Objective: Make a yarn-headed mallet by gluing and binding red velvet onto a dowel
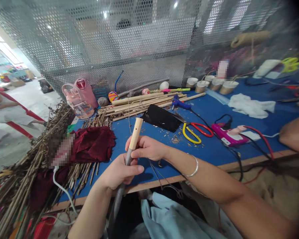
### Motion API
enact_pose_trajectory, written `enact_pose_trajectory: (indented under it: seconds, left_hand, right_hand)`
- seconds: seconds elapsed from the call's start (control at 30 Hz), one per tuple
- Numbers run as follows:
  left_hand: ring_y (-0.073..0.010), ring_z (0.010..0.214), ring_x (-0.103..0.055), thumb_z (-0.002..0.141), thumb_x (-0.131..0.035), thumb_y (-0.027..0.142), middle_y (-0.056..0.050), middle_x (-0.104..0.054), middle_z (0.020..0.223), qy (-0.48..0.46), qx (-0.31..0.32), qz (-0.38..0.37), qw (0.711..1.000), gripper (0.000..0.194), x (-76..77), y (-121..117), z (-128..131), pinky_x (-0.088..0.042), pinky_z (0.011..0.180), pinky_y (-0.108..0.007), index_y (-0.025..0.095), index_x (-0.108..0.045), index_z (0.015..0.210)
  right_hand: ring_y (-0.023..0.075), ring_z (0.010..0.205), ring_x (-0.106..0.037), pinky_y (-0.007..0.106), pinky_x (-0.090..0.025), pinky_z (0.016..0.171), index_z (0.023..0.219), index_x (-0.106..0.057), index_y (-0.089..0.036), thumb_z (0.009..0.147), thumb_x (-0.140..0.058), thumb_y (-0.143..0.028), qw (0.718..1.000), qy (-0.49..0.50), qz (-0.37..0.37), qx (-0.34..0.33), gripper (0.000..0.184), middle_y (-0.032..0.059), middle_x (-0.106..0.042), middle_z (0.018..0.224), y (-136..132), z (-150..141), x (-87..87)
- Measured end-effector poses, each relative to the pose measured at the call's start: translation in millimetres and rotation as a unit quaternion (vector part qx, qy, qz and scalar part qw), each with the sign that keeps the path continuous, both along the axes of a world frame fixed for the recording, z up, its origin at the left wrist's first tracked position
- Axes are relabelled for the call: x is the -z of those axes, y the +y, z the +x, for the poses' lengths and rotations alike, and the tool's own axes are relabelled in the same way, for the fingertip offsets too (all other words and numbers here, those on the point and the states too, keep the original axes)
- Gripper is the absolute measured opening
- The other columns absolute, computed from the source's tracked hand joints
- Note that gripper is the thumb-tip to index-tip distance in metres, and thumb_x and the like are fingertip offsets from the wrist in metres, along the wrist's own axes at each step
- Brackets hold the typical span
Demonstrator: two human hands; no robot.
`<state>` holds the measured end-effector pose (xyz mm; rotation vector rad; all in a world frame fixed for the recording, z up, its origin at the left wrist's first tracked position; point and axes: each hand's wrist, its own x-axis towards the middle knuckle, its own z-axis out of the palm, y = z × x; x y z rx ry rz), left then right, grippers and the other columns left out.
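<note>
The right hand [149,147] pinches the rod [128,158] between thumb and fingers, just where its pale wooden end [135,134] meets the grey shaft. The left hand [122,170] sits lower, its fingers curled round the grey part from behind, thumb lying out to the right. Neither hand is spread; both are on the rod.

The rod runs between the fingers, held up over the near edge of the table [201,156]. Its long axis slants — wooden end far and a little right, grey shaft running near and left, toward the lap. The right hand is the nearer to the wooden end, which stands free beyond its fingers and has a small dark hole in its side.

Just left of the hands lies maroon cloth [93,144], with a heap of twigs [12,196] farther left. Beyond the hands, slightly right, is a black sheet [161,118], with scissors [195,132] and a glue gun [180,103] near it. Sticks [139,100] lie farther off. To the right sit a power strip [226,135] and white gloves [250,105]; another person's arm [295,134] shows at the right edge — its hand unclear.
</note>
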<state>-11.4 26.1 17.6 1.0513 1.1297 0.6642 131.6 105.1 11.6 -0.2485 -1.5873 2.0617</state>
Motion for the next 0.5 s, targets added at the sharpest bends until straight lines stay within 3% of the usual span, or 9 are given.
enact_pose_trajectory:
  seconds: [0.1,0.17,0.27,0.33,0.4,0.47,0.5]
  left_hand:
    - [-0.0070,0.044,-0.034,0.072,-0.065,0.041,0.009,-0.039,0.053,0.084,-0.087,0.102,0.987,0.029,-0.6,-9,8,-0.029,0.044,-0.020,0.020,-0.045,0.078]
    - [-0.0089,0.054,-0.042,0.076,-0.061,0.039,0.006,-0.047,0.064,0.183,-0.157,0.184,0.953,0.025,0.2,-20,16,-0.034,0.051,-0.021,0.020,-0.049,0.086]
    - [-0.0088,0.056,-0.042,0.076,-0.063,0.035,0.006,-0.046,0.066,0.234,-0.191,0.219,0.928,0.023,3.3,-27,19,-0.033,0.052,-0.021,0.020,-0.048,0.084]
    - [-0.0069,0.049,-0.036,0.073,-0.065,0.034,0.008,-0.039,0.057,0.185,-0.153,0.170,0.956,0.026,5.2,-21,13,-0.029,0.047,-0.020,0.020,-0.044,0.073]
    - [-0.0048,0.041,-0.027,0.069,-0.068,0.037,0.011,-0.030,0.048,0.081,-0.062,0.065,0.993,0.037,5.8,-13,4,-0.022,0.041,-0.020,0.021,-0.035,0.064]
    - [-0.0038,0.036,-0.020,0.065,-0.070,0.041,0.013,-0.023,0.044,-0.010,0.011,-0.016,1.000,0.045,4.6,-6,-1,-0.017,0.038,-0.019,0.023,-0.030,0.063]
    - [-0.0040,0.037,-0.020,0.065,-0.070,0.043,0.013,-0.024,0.045,-0.021,0.014,-0.018,1.000,0.044,3.6,-6,-1,-0.018,0.038,-0.019,0.023,-0.031,0.064]
  right_hand:
    - [0.0097,0.067,-0.061,0.024,-0.049,0.067,0.085,-0.054,-0.013,0.068,-0.077,-0.035,0.999,-0.003,0.015,0.030,0.035,-0.0012,-0.063,0.073,2,0,3.2]
    - [0.0100,0.064,-0.060,0.024,-0.049,0.064,0.082,-0.054,-0.013,0.067,-0.077,-0.037,0.999,-0.006,0.011,0.038,0.036,-0.0014,-0.062,0.071,2,-2,5.9]
    - [0.0100,0.061,-0.060,0.023,-0.050,0.061,0.082,-0.054,-0.014,0.066,-0.077,-0.036,1.000,-0.009,0.005,0.029,0.036,-0.0022,-0.062,0.069,-1,-5,6.4]
    - [0.0097,0.061,-0.061,0.023,-0.050,0.061,0.087,-0.054,-0.014,0.067,-0.077,-0.034,1.000,-0.013,0.001,0.012,0.036,-0.0021,-0.063,0.070,-2,-5,4.0]
    - [0.0094,0.062,-0.061,0.023,-0.050,0.061,0.091,-0.055,-0.014,0.069,-0.075,-0.034,1.000,-0.020,0.001,-0.006,0.036,-0.0013,-0.064,0.073,-3,-3,1.0]
    - [0.0095,0.065,-0.061,0.023,-0.049,0.063,0.092,-0.055,-0.014,0.070,-0.074,-0.036,1.000,-0.021,0.008,-0.011,0.036,-0.0002,-0.065,0.076,-1,-1,-0.9]
    - [0.0096,0.066,-0.061,0.023,-0.049,0.064,0.091,-0.056,-0.014,0.070,-0.074,-0.037,1.000,-0.020,0.014,-0.003,0.037,-0.0001,-0.064,0.076,-1,-1,-1.0]
